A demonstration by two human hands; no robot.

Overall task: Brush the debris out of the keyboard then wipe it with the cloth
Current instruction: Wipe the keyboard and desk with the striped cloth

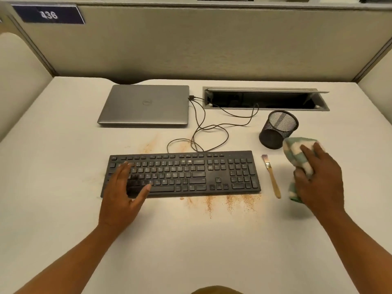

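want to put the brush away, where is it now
In the head view the brush lies on the desk right of the keyboard, between it and the right hand gripping the cloth.

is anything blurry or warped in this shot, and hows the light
Head view: the number sign is smeared and doubled, and the partition edges bow from the wide lens. Head view: the light is soft and even with no hard glare, and only a faint shadow falls on the desk beneath the right hand holding the cloth. Head view: the keyboard lettering looks soft.
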